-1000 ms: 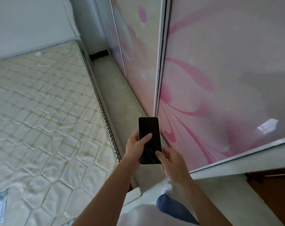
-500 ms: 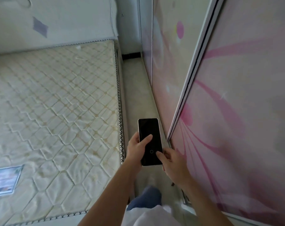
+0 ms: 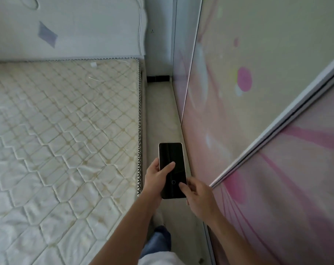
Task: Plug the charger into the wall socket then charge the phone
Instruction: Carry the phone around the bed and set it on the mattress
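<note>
black phone (image 3: 172, 169) in left hand (image 3: 156, 178)

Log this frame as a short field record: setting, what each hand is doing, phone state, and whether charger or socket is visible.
setting: narrow floor strip between a bare mattress and pink-patterned sliding doors
left hand: grips the phone, thumb across the screen
right hand: fingers touch the phone's lower right corner
phone screen: dark, a small ring icon near the bottom
charger: not visible
wall socket: not visible
cable in phone: none seen
</note>
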